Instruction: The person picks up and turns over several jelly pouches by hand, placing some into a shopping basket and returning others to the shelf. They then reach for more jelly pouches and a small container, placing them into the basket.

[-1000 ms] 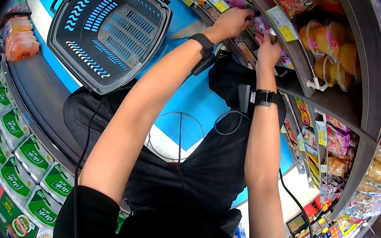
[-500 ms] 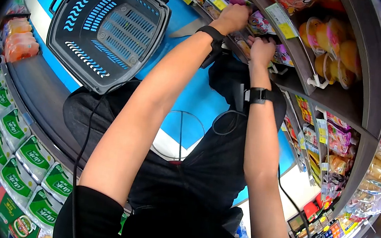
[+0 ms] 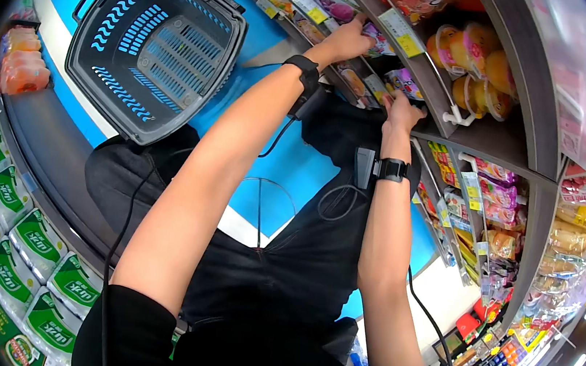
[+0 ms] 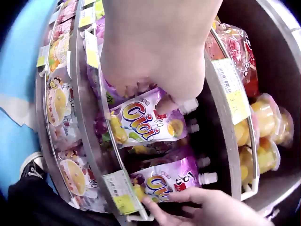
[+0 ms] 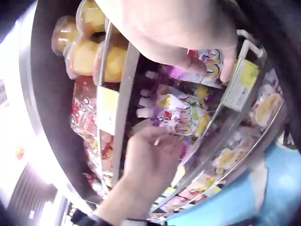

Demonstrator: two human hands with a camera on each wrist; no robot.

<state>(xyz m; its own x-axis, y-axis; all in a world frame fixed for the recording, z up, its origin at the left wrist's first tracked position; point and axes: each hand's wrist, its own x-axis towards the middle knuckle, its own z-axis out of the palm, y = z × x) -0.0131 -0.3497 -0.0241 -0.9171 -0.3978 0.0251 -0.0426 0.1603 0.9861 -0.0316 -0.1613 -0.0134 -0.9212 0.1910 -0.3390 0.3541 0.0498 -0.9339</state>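
Spouted Cici jelly pouches lie in a row on a shelf. My left hand (image 3: 350, 41) is at the far one; in the left wrist view its thumb and curled fingers grip the upper edge of a purple-and-white jelly pouch (image 4: 148, 120), whose white spout points right. Nearer to me, my right hand (image 3: 402, 114) has its thumb and finger spread over the side edge of a second jelly pouch (image 4: 164, 178), pinching it. In the right wrist view, that pouch's printed front (image 5: 207, 63) shows between the thumb and finger. More pouches lie partly hidden between and beneath these two.
A black shopping basket (image 3: 156, 49) stands left on the blue floor (image 3: 286, 175). Fruit jelly cups (image 3: 479, 63) sit on the shelf above, behind a price-tag rail (image 3: 403, 34). Packs with green labels (image 3: 34, 235) line the left shelf. Cables run along both arms.
The view has shifted, so basket and shelf sit further left. My right hand has come slightly toward me, uncovering more of the purple pouch beyond it. My left hand stays at the far pouch.
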